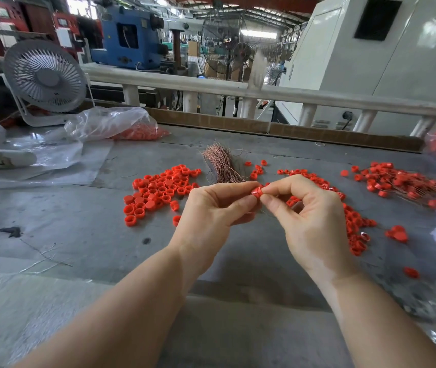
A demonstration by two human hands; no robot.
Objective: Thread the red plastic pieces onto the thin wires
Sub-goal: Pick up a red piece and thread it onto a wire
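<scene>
While your left hand (212,205) and right hand (304,208) meet above the grey worktable (78,235), both pinch one red plastic ring (256,193) between fingertips: the left thumb and forefinger curl onto it from one side, the right thumb and forefinger from the other. Whether a thin wire is already in your fingers cannot be told; a faint strand shows just below the ring.

The bundle of copper wires (222,166) lies behind your hands, the loose pile of rings (158,189) to the left, and a pile of rings with wires through them (397,181) to the right.

The likely trouble is the wire bending or missing the hole, since it looks fine and soft; push from too far back and it will probably buckle. A light pinch could let the ring slip and fall among the loose ones below. A careless reach could also scatter the bundle, which lies unbound.
</scene>
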